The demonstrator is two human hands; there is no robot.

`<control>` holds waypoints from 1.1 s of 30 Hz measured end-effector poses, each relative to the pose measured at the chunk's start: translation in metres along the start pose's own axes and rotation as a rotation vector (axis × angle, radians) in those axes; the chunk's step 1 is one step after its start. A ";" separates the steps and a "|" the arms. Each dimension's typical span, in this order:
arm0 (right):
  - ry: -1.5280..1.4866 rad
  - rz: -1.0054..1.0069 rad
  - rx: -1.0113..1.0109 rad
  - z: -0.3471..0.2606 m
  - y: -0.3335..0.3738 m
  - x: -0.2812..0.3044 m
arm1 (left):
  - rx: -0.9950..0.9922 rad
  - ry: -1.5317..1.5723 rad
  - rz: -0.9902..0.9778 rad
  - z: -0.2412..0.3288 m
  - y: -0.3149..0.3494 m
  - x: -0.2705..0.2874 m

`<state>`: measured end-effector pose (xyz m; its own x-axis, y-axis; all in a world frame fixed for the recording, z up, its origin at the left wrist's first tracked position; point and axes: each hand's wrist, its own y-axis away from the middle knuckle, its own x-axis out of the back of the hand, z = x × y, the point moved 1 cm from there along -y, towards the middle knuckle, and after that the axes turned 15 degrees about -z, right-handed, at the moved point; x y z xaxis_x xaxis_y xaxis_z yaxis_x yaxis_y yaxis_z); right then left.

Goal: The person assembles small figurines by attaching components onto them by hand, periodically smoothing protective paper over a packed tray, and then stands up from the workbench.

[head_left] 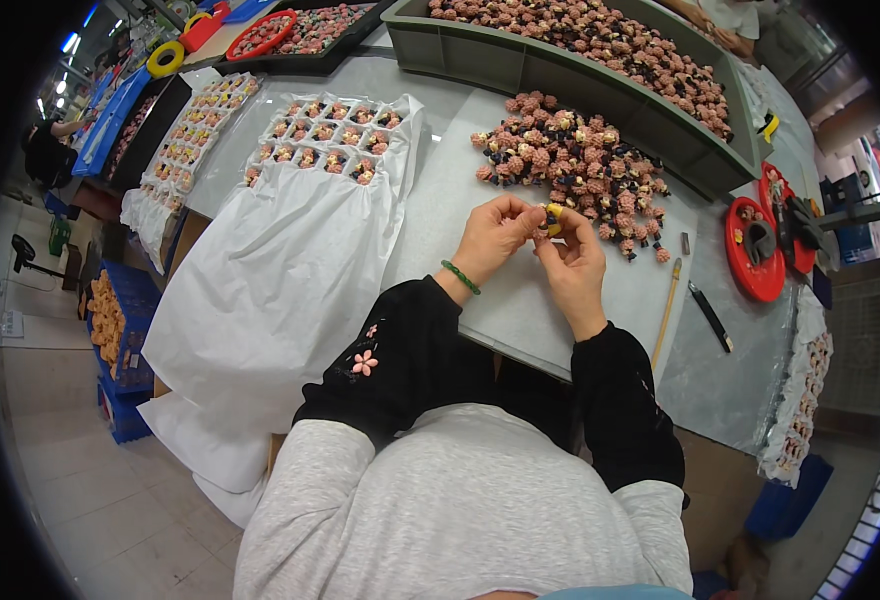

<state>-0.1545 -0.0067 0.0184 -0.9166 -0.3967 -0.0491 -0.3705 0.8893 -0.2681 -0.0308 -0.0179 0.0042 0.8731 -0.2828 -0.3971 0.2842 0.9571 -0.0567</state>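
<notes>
My left hand (496,240) and my right hand (577,275) meet in front of me over the table, both closed in a pinch on one small figurine (541,232). It looks pinkish and dark; fingers cover most of it. Something small and yellow (556,220) shows at the right fingertips, and I cannot make out whether it belongs to the figurine. Just beyond my hands lies a loose pile of pink, bumpy figurines (560,150) with dark parts. To the left, a tray (400,140) lined with white sheet holds rows of similar figurines in separate cells.
A large grey-green bin (560,88) full of figurines stands at the back. On the right lie a wooden-handled brush (667,310), a black pen-like tool (710,316) and a red dish (757,250). White sheeting (260,290) hangs over the table's left front edge.
</notes>
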 end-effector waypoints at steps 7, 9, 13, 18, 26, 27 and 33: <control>0.220 -0.014 0.012 0.004 0.002 0.008 | 0.108 0.034 -0.091 0.010 0.006 0.001; 0.078 -0.041 0.066 0.000 0.003 0.008 | 0.056 0.011 -0.073 0.009 0.006 0.002; 0.072 -0.017 0.012 0.003 0.002 0.006 | -0.018 -0.022 -0.034 0.007 0.005 0.003; 0.041 0.029 0.062 0.003 0.002 0.005 | 0.073 0.026 -0.100 0.007 0.004 0.004; 0.182 0.027 0.132 0.001 0.004 0.007 | -0.085 -0.047 -0.095 0.005 0.007 0.001; 0.110 0.048 0.123 0.002 0.004 0.006 | -0.116 -0.073 -0.070 0.005 0.006 0.001; 0.088 0.087 0.169 0.002 0.001 0.004 | -0.195 -0.076 -0.068 0.007 0.007 0.002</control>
<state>-0.1586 -0.0077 0.0158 -0.9566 -0.2915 0.0034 -0.2653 0.8657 -0.4244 -0.0244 -0.0126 0.0093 0.8841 -0.3438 -0.3163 0.2677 0.9277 -0.2601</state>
